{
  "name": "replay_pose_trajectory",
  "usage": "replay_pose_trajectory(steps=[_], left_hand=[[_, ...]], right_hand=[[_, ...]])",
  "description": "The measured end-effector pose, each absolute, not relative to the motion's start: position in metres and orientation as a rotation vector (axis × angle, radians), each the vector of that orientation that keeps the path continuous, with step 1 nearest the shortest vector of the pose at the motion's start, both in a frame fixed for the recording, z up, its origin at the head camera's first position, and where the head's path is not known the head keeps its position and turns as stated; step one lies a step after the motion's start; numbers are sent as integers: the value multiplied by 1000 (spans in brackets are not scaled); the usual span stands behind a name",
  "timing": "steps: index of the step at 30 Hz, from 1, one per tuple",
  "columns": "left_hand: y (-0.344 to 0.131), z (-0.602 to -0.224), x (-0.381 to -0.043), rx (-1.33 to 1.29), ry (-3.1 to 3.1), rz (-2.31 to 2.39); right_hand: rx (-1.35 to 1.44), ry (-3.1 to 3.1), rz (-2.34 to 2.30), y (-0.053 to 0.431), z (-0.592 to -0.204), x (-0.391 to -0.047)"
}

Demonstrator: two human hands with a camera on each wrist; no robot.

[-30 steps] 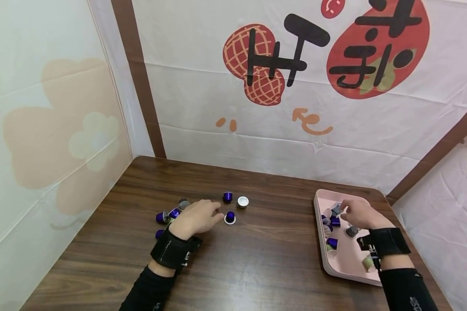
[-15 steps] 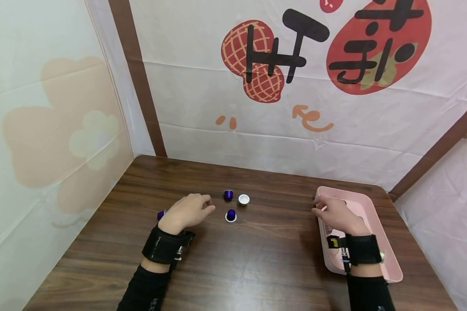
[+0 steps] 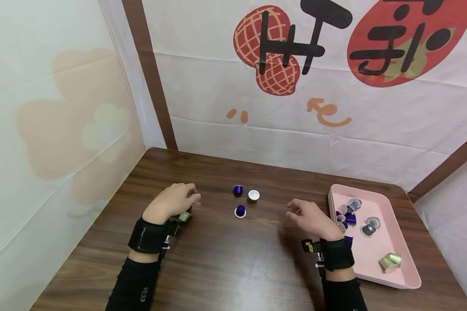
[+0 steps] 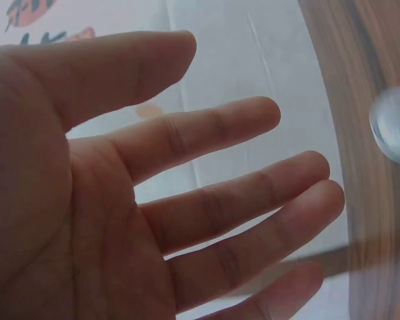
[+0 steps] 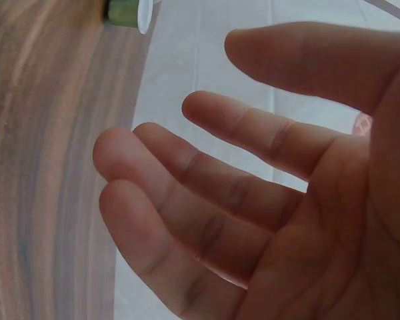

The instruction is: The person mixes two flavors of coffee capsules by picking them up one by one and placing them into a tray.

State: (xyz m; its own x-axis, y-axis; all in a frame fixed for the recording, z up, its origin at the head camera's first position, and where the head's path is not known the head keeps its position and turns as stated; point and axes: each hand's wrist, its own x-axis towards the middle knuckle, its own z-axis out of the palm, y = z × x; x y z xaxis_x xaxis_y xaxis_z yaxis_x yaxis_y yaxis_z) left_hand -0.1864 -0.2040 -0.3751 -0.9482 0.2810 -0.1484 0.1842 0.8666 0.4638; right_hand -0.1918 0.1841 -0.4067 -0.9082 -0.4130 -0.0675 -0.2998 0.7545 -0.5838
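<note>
In the head view my left hand (image 3: 171, 202) hovers low over the left of the table, covering part of a group of coffee capsules. A green capsule (image 3: 184, 216) shows under its wrist. The left wrist view shows its fingers spread, with nothing in them and a silvery capsule (image 4: 393, 125) beyond the tips. My right hand (image 3: 311, 218) is held above the table just left of the pink tray (image 3: 385, 242), its fingers loosely bent around nothing. Between the hands lie a blue capsule (image 3: 238, 190), a capsule with its white lid up (image 3: 254, 195) and a blue capsule standing lid down (image 3: 240, 211).
Inside the tray are blue capsules (image 3: 350, 219) along its left side, grey capsules (image 3: 368, 230) in the middle and green capsules (image 3: 390, 261) near the front right. A printed cloth wall (image 3: 202, 86) rises behind the table (image 3: 233, 268).
My right hand has come left, out from over the tray. My left hand has drawn back left, away from the three middle capsules. The head view has shifted slightly.
</note>
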Motion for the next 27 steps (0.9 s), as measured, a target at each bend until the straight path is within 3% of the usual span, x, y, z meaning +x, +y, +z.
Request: replay_pose_trajectory(steps=[12,27], left_hand=[[-250,-389,-188,203,2815,570],[-254,-413,-194,231,2751,552]], right_hand=[[-575,2751,-845,186,-409,-194],[-577,2759,-855,188,-411,-193]])
